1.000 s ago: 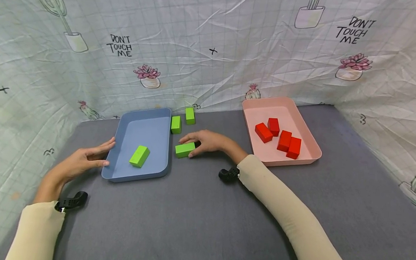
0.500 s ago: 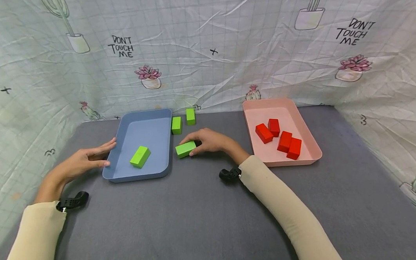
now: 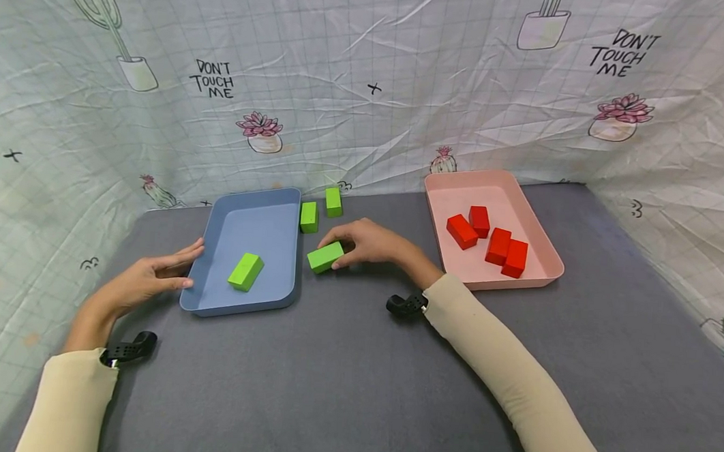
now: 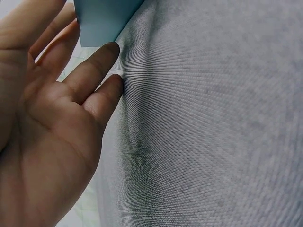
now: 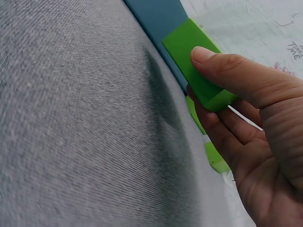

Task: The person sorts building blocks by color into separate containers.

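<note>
The right hand [image 3: 370, 243] pinches a green block [image 3: 325, 257] between thumb and fingers, just right of the blue tray [image 3: 241, 310]. In the right wrist view the hand [image 5: 255, 113] has its thumb on the near face of the green block [image 5: 189, 56], which is lifted off the grey cloth. The left hand [image 3: 138, 284] rests with extended fingers at the left rim of the blue tray; the left wrist view shows that hand [image 4: 57, 113] beside the tray wall [image 4: 102, 21]. Another green block [image 3: 245, 272] lies inside the blue tray.
Two green blocks, one [image 3: 309, 217] beside the tray's right wall and one [image 3: 333, 202] farther back, stand on the grey table [image 3: 329, 374]. At the right, a pink tray [image 3: 512, 284] holds several red blocks [image 3: 462, 231]. A printed cloth [image 3: 346, 61] hangs behind.
The right hand has closed on the green block and raised it slightly from the table, tilting it. The left hand stays at the blue tray's rim.
</note>
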Tool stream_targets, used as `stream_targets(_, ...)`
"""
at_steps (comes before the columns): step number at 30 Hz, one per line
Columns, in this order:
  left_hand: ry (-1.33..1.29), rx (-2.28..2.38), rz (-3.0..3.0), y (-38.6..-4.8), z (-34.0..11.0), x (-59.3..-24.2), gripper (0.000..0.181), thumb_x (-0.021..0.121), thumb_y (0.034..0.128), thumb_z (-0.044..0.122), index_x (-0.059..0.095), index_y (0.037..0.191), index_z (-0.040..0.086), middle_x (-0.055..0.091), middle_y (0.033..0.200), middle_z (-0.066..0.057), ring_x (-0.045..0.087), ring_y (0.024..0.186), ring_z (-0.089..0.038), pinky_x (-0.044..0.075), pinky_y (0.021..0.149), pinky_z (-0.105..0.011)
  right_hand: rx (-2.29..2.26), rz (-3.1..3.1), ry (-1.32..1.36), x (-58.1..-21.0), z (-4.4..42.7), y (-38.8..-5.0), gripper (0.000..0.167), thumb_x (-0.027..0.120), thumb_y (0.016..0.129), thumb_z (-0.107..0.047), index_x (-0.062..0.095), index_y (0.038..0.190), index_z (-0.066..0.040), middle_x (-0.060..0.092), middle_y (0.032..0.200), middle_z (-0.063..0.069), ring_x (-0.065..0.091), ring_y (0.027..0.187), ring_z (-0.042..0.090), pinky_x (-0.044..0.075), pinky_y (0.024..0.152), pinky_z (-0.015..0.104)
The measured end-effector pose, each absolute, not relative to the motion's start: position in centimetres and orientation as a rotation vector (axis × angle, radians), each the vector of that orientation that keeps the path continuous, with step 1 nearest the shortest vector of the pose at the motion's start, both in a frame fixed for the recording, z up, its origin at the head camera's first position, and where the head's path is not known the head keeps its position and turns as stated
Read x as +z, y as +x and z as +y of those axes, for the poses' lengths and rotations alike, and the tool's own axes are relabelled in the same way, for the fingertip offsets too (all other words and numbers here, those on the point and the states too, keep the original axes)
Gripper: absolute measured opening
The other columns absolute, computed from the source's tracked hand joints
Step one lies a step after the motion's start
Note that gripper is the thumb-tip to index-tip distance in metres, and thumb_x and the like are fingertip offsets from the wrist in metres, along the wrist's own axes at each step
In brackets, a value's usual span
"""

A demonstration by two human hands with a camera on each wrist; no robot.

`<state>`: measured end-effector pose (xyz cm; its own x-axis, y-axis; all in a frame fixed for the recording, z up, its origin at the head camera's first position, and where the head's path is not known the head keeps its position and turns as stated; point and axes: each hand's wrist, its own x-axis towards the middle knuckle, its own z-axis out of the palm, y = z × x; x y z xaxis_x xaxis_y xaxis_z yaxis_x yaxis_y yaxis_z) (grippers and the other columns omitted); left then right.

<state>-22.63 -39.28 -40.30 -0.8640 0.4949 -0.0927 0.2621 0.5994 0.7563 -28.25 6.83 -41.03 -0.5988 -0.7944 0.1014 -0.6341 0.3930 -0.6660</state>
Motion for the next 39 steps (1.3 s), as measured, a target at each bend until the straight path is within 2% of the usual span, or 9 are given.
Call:
stream_targets(6,0.63,1.143,2.528,-22.6,-39.2,-40.2,0.069,0.068,0.0984,0.012,0.034,0.158,0.007,0.019,0.168,0.002,0.034,0.131,0.021,0.035,0.098,-0.003,-1.041,2.428,-1.261,-40.4,7.4,-28.0,0.04,0.083,0.087,-0.019,0.072,0.126,-0.018,0.071,0.113,-0.007,0.058,0.095,0.009,0.049,0.086,0.026)
stream_targets(11,0.582,1.122,2.531,-22.6,-39.2,-40.2,0.07,0.068,0.0986,0.016,0.033,0.159,0.012,0.018,0.168,0.004,0.032,0.129,0.023,0.033,0.096,-0.001,-1.082,2.414,-1.26,-39.9,7.6,-27.8,0.04,0.084,0.086,-0.016,0.073,0.125,-0.017,0.072,0.114,-0.005,0.06,0.097,0.009,0.052,0.09,0.029)
stream_targets(23,0.595,1.142,2.546,-22.5,-39.2,-40.3,0.069,0.069,0.0981,0.015,0.035,0.159,0.012,0.02,0.168,0.004,0.032,0.13,0.022,0.034,0.096,-0.002,-1.15,2.391,-1.246,-39.2,7.9,-27.3,0.04,0.084,0.085,-0.015,0.071,0.123,-0.013,0.071,0.118,0.0,0.066,0.105,0.013,0.053,0.095,0.025)
stream_targets(39,0.597,1.15,2.526,-22.6,-39.2,-40.1,0.069,0.069,0.0982,0.014,0.035,0.158,0.009,0.02,0.168,0.003,0.034,0.13,0.021,0.035,0.097,-0.003,-1.169,2.374,-1.27,-38.5,7.8,-26.8,0.041,0.086,0.084,-0.017,0.075,0.123,-0.014,0.073,0.117,-0.002,0.066,0.102,0.009,0.055,0.092,0.024)
